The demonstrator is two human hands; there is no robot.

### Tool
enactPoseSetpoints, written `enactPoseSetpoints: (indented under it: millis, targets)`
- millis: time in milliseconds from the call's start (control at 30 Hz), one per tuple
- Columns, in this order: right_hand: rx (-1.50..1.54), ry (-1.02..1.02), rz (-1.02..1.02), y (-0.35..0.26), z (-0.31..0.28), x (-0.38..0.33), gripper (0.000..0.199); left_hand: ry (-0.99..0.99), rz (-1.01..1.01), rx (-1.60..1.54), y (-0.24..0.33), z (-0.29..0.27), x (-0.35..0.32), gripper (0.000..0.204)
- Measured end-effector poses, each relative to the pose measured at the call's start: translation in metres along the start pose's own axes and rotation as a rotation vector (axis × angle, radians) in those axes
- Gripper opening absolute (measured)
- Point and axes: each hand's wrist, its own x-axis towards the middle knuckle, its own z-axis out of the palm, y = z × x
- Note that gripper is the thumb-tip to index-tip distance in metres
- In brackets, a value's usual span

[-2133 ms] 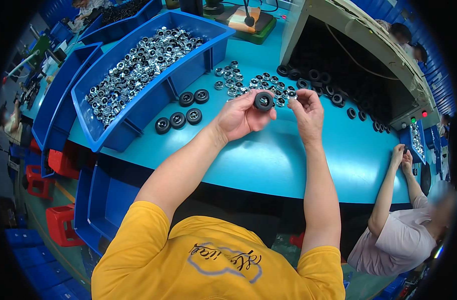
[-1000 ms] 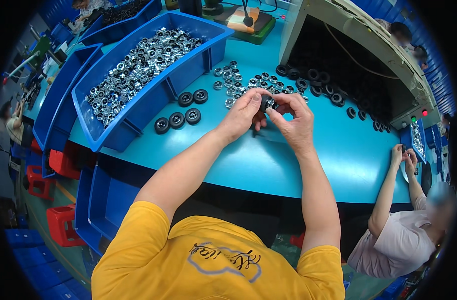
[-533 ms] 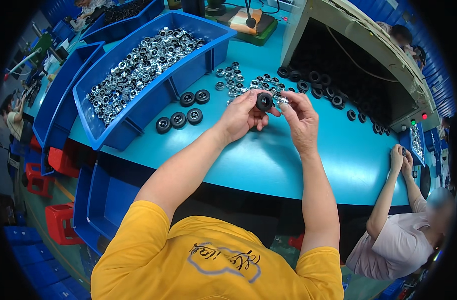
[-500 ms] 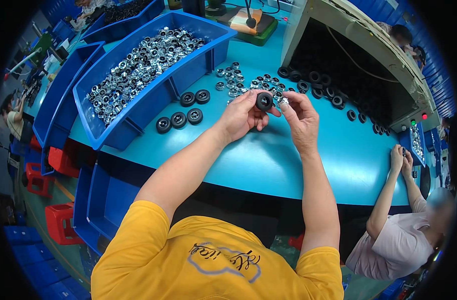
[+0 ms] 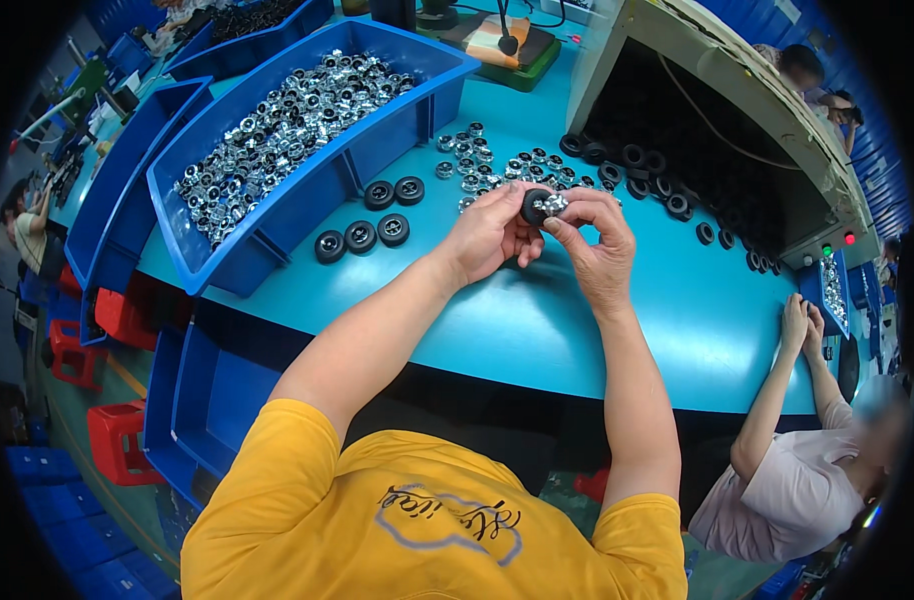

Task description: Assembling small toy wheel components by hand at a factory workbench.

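Black wheel (image 5: 533, 206) in left hand (image 5: 492, 235), shiny metal hub (image 5: 554, 204) between right hand (image 5: 597, 245) fingertips, touching.

A curved teal table (image 5: 537, 330) carries everything. On its left part stands a long blue bin (image 5: 307, 200) filled with shiny metal parts (image 5: 277, 130); a second blue bin (image 5: 127, 200) stands just beside it on the left. In front of the filled bin lie five black wheels (image 5: 372, 215) in two short rows. Loose metal parts (image 5: 477, 165) are scattered near the table's middle. More black wheels (image 5: 637, 170) lie farther back, spilling from the dark opening of a beige box (image 5: 717, 100) that stands on the right part. At the far edge rests a green and orange pad (image 5: 522, 50).
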Motion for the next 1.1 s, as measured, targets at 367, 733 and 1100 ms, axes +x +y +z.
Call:
enactPoseSetpoints:
  millis: [367, 733, 1100]
  targets:
    - [-0.139, -0.031, -0.020, -0.005, -0.003, 0.001, 0.022, 0.045, 0.025, 0.152, -0.001, 0.004, -0.002, 0.044]
    - [-0.334, -0.036, -0.103, 0.001, 0.000, -0.004, 0.030, 0.040, 0.084, 0.438, -0.005, 0.009, -0.001, 0.046]
    - [0.513, -0.199, 0.628, 0.009, -0.004, -0.003, 0.030, -0.018, 0.081, 0.411, 0.001, 0.014, -0.005, 0.032]
